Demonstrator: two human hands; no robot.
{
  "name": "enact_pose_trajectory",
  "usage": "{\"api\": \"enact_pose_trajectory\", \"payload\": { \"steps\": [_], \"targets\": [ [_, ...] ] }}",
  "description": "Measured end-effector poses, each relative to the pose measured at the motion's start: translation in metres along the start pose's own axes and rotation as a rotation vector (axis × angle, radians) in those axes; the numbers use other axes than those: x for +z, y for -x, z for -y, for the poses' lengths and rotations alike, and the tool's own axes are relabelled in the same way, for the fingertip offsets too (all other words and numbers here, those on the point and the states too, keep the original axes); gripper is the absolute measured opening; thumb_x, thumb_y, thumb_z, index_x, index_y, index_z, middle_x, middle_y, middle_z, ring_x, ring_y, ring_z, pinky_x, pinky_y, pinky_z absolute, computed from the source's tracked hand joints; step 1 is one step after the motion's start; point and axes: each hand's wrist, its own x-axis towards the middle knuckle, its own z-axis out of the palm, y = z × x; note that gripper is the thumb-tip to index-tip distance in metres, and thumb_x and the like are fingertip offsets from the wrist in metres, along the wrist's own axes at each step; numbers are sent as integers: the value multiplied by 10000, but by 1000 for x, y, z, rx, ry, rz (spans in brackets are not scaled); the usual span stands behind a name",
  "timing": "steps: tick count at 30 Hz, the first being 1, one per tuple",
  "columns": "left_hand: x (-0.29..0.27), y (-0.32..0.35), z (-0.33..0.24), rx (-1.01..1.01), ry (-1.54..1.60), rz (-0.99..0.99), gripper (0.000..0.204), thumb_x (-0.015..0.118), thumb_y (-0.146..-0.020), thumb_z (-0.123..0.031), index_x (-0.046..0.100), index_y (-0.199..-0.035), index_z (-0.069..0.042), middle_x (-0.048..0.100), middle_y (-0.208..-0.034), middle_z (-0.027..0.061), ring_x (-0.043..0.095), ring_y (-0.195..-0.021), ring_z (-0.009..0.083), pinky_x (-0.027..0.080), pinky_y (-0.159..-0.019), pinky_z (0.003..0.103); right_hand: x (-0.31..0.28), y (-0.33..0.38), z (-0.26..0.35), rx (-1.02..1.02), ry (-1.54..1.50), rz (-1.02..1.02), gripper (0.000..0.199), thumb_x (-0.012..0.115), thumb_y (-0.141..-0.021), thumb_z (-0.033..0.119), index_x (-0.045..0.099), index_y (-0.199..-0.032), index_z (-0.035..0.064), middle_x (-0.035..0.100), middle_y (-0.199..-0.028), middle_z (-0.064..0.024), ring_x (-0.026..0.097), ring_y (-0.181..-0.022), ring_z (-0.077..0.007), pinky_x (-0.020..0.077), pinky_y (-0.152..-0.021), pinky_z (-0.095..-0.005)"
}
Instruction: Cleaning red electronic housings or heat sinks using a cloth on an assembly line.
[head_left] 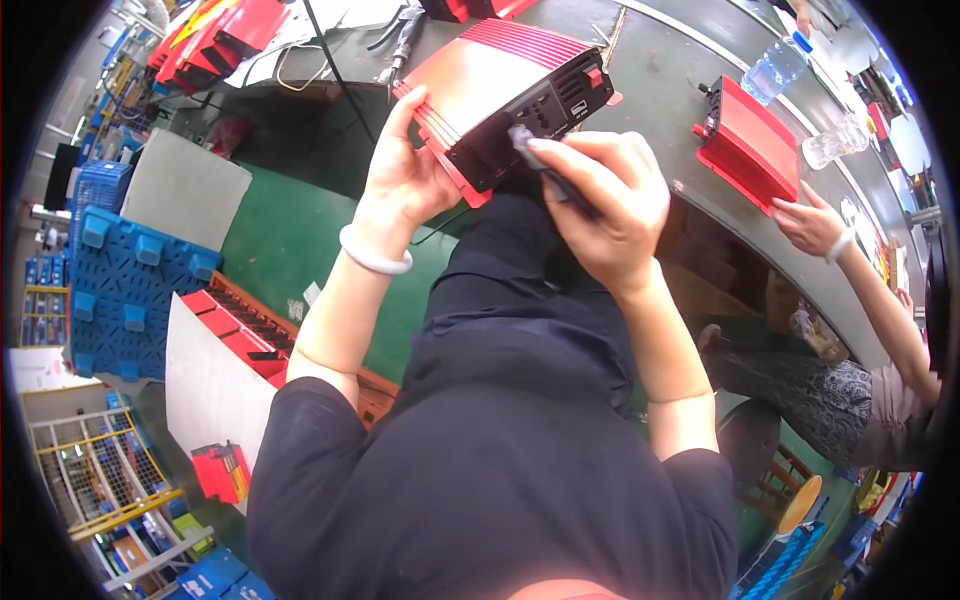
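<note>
A red metal power inverter (480, 75) with a ribbed case is tilted over my lap at the bench edge. Its black end panel (525, 125), with sockets and a red switch, faces me. My left hand (405, 170) is closed on the inverter's left side, with the thumb along the case. In my right hand (605, 200) a crumpled grey cloth (521, 143) is pinched, its tip against or very close to the black panel. The rest of the cloth is mostly hidden by my fingers.
Another red inverter (750, 140) sits on the bench at the right, touched by a co-worker's hand (812, 222). Beyond it are clear plastic bottles (775, 70). Pliers (403, 35) lie at the back. Blue pallets (140, 290) and a crate of red cases (235, 330) stand at left.
</note>
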Motion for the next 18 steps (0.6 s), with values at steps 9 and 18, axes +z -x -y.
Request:
{"api": "enact_pose_trajectory", "payload": {
  "steps": [9,18],
  "targets": [
    [-2,-7,8,10,15,-50,566,642,-844,-387,508,-1265,-33,587,-1232,110,562,-1130,251,424,-1009,403,12,-7,13,13,213,87,358,692,-557,65,681,-909,127,612,-812,7,540,-709,-201,392,-647,-321],
    [-7,-9,-12,72,37,-67,502,676,-825,-311,529,-1229,-51,605,-1195,105,574,-1113,263,435,-1008,424,-8,28,9,275,109,295,181,669,-634,41,628,-807,75,555,-722,-35,491,-683,-235,371,-652,-336]
  ]
}}
